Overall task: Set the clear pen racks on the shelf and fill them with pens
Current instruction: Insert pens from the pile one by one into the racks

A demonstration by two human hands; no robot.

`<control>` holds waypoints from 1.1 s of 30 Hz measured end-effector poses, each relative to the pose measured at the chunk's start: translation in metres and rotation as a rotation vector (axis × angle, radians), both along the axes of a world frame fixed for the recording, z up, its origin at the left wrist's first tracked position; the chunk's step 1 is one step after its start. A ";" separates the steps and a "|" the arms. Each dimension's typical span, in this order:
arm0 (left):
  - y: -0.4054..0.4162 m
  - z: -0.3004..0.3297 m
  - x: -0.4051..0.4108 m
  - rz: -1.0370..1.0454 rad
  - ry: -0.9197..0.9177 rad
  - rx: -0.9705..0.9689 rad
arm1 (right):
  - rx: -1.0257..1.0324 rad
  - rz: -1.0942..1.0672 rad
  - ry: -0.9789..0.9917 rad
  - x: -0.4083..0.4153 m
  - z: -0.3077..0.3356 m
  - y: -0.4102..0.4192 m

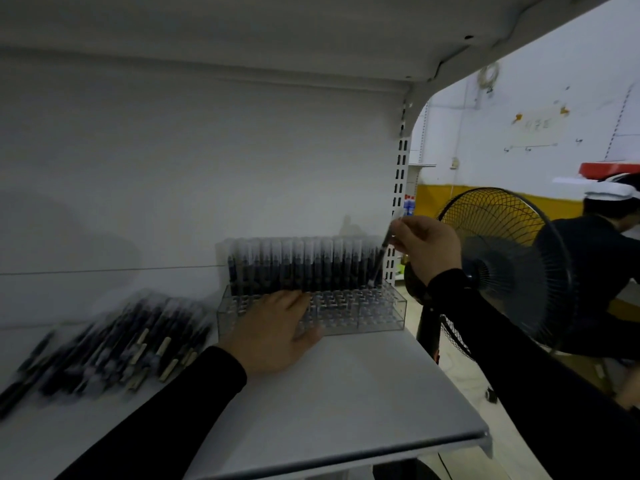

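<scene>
Head view, dim and motion-blurred. The loose pens (104, 344) at 8 o'clock are smeared into dark streaks; their count and their caps cannot be made out, and the lowest ends run off the left edge. They lie flat on the shelf (346, 393), long axes running from 7 o'clock up toward 1 o'clock.

The rack (363, 310) (clear, gridded with holes) stands at the shelf's back right, near frame centre, long axis from 9 to 3 o'clock, along the back wall. Its rear rows hold upright pens (298, 263), pale ends up; how many rows are filled cannot be told. Front holes show open. The rack's left front part is hidden behind the left hand (277, 329).

Left hand: fingers spread and nearly straight, resting on the rack's top and front-left face, thumb down on the shelf side.

Right hand (427, 245), at 3 o'clock of the rack's filled rows: thumb and fingers pinch one pen (379, 259) near its upper end. That pen is tilted, top toward 1 o'clock, lower pale tip toward 7 o'clock, just over the rack's right rear corner; whether the tip is in a hole cannot be told.

Beyond the shelf, at 3 o'clock, a fan (498, 261) and a person (595, 244) in dark clothing, cut off by the right edge.
</scene>
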State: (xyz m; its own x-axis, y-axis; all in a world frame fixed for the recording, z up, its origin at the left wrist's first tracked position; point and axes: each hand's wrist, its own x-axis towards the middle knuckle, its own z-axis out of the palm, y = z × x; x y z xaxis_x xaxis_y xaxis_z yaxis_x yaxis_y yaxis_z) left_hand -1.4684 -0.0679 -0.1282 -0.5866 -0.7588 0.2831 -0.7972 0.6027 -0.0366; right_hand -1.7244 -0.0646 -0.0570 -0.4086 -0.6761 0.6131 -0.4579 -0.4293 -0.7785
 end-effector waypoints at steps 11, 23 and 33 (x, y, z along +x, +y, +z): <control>-0.010 -0.010 0.001 0.019 0.031 -0.022 | 0.144 -0.014 0.148 0.002 -0.013 -0.033; -0.012 -0.011 0.001 -0.009 0.039 -0.054 | 0.298 -0.033 0.293 0.002 -0.038 -0.037; -0.012 -0.004 0.006 -0.068 0.095 -0.062 | 0.187 -0.082 0.364 0.018 -0.034 0.004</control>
State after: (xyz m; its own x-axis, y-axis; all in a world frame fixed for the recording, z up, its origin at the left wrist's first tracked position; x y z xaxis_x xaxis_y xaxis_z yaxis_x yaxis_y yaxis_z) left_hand -1.4625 -0.0799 -0.1322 -0.6042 -0.6975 0.3853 -0.7563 0.6542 -0.0017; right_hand -1.7060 -0.0603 -0.0913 -0.2450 -0.7639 0.5970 -0.7441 -0.2466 -0.6209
